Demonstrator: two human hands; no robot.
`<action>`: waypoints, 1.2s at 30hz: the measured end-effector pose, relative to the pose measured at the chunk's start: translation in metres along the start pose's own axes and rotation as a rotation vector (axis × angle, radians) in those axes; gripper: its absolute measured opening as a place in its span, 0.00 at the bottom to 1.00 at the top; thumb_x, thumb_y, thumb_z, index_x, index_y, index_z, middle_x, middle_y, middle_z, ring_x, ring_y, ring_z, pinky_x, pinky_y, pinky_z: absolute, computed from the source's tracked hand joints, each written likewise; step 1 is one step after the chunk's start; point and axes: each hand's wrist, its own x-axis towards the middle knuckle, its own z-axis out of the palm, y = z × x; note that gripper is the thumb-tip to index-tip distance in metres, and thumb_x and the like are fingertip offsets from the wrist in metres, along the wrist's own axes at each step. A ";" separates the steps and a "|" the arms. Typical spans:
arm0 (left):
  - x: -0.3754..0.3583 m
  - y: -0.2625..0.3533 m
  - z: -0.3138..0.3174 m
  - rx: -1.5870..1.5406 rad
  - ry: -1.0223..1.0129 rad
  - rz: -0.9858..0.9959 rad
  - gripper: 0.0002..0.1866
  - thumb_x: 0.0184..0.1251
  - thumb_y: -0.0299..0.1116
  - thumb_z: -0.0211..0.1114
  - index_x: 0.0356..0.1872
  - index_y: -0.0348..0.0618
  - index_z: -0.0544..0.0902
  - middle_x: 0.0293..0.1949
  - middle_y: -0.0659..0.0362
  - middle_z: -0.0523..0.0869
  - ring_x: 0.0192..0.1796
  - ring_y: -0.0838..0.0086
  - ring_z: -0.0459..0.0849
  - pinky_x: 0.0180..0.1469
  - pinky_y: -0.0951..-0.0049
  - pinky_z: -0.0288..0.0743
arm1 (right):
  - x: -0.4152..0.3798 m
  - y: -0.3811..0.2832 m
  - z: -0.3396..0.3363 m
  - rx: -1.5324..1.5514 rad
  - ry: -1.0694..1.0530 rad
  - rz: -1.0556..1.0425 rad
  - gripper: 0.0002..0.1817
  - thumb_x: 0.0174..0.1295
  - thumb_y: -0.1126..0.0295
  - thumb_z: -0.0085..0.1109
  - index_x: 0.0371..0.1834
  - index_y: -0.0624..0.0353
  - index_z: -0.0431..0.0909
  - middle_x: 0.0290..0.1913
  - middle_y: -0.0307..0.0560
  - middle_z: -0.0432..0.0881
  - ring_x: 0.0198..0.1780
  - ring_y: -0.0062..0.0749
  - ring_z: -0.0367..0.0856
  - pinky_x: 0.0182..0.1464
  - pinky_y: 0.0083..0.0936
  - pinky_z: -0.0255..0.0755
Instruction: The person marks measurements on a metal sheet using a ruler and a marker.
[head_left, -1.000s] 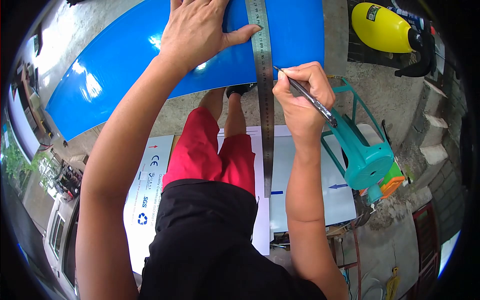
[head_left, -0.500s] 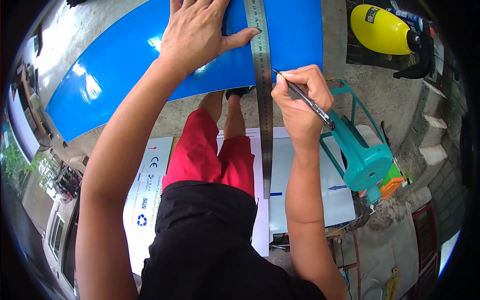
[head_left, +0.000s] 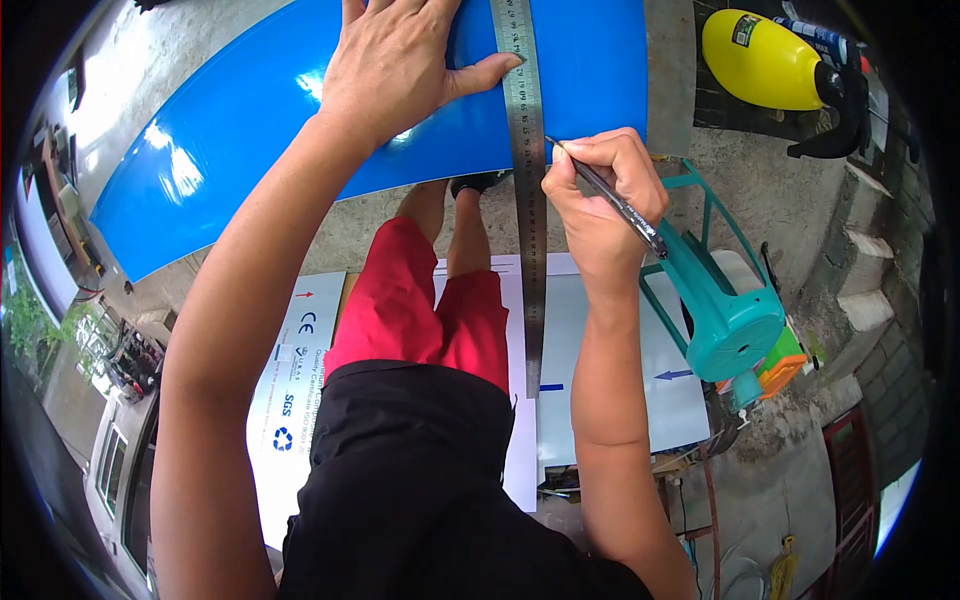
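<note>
A glossy blue sheet (head_left: 250,150) spans the top of the view. Across it and past its near edge lies a long steel ruler (head_left: 531,250). My left hand (head_left: 392,65) rests on the blue sheet with its thumb stretched out onto the ruler's left edge; the fingertips are cut off at the top of the view. In my right hand (head_left: 608,190) is a slim black pen (head_left: 622,207), pinched between thumb and fingers. Its tip points at the sheet close to the ruler's right edge, near the sheet's near side. Actual contact of the tip is hard to make out.
A teal plastic stool (head_left: 735,325) stands at the right, close to my right forearm. Beyond it, at upper right, is a yellow spray bottle (head_left: 760,58) with a black head. White printed panels (head_left: 285,400) lie below, on both sides of my legs.
</note>
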 end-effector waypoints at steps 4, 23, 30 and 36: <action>0.000 0.000 0.000 -0.008 0.009 0.003 0.53 0.64 0.63 0.72 0.82 0.37 0.68 0.83 0.52 0.68 0.86 0.51 0.59 0.89 0.46 0.48 | 0.001 -0.002 0.000 -0.013 0.000 -0.012 0.12 0.54 0.86 0.77 0.35 0.64 0.82 0.35 0.50 0.86 0.35 0.37 0.90 0.39 0.27 0.86; 0.000 0.000 0.001 -0.006 0.026 0.010 0.53 0.62 0.60 0.75 0.81 0.36 0.69 0.83 0.51 0.69 0.86 0.51 0.60 0.88 0.45 0.48 | -0.023 0.001 -0.011 0.077 0.053 -0.033 0.12 0.56 0.86 0.75 0.37 0.64 0.81 0.41 0.54 0.89 0.45 0.42 0.94 0.48 0.33 0.88; 0.000 0.000 0.001 -0.002 0.040 0.014 0.52 0.63 0.60 0.74 0.81 0.36 0.69 0.83 0.50 0.69 0.86 0.50 0.60 0.88 0.45 0.48 | -0.021 0.007 -0.005 0.043 0.041 -0.068 0.13 0.54 0.85 0.77 0.37 0.63 0.81 0.41 0.54 0.90 0.44 0.44 0.94 0.47 0.34 0.88; -0.001 -0.001 0.002 -0.022 0.058 0.014 0.52 0.62 0.60 0.75 0.81 0.36 0.69 0.83 0.50 0.69 0.86 0.50 0.61 0.88 0.46 0.49 | -0.019 0.004 -0.003 -0.004 0.041 -0.066 0.13 0.54 0.85 0.78 0.36 0.63 0.81 0.41 0.54 0.90 0.44 0.44 0.94 0.47 0.34 0.88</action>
